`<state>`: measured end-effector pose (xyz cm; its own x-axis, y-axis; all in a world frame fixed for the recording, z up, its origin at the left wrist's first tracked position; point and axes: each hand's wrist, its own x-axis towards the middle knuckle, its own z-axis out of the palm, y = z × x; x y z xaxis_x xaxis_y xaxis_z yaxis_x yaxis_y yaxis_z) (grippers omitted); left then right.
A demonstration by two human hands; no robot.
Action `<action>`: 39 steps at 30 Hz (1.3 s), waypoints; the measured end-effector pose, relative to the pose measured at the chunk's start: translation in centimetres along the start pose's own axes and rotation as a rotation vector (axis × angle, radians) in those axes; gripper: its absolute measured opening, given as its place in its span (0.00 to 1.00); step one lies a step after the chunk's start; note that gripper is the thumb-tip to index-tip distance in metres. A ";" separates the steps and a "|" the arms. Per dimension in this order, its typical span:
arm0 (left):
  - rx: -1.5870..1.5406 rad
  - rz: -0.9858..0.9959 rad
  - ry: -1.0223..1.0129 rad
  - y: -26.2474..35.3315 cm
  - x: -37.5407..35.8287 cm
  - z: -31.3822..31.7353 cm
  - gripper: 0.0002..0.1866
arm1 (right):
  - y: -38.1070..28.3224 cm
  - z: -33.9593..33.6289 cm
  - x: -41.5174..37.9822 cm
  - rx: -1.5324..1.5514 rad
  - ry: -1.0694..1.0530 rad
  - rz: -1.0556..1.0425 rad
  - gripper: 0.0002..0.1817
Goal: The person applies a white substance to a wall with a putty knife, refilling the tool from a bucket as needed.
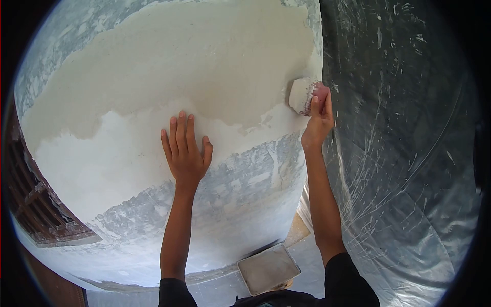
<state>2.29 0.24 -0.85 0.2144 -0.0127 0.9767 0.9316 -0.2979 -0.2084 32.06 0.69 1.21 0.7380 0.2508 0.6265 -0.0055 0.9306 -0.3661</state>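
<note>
My left hand [185, 151] lies with fingers stretched out against the wall [102, 169], on its pale coated surface. In my right hand [319, 123] is a pinkish-red putty spreader [303, 96], its broad face smeared with cream-coloured putty. The thumb and fingers pinch its reddish part near the wall's right edge. A large damp beige patch of putty [204, 61] covers the upper wall, with drier white below it. Further down, the wall shows streaky grey.
Dark plastic sheeting [404, 153], splashed with white, hangs along the right. A shallow rectangular tray [270, 268] with greyish residue stands below, near my body. At the left is a brown slatted opening [38, 199] in the wall.
</note>
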 end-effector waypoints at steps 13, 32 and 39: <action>0.000 0.001 0.005 0.1 0.0 0.0 0.29 | 0.9 -0.6 -1.0 -0.269 -0.231 -0.018 0.29; 0.000 0.007 0.004 0.2 0.0 0.0 0.29 | 0.4 -2.2 -0.7 -0.346 -0.137 0.020 0.29; 0.002 0.004 0.008 0.1 0.0 0.1 0.30 | 0.5 -2.6 -1.3 -0.496 -0.248 -0.036 0.29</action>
<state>2.41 0.29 -0.83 0.2158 -0.0211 0.9762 0.9312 -0.2963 -0.2123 32.83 0.17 -1.55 0.5507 0.3323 0.7657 0.3794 0.7175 -0.5842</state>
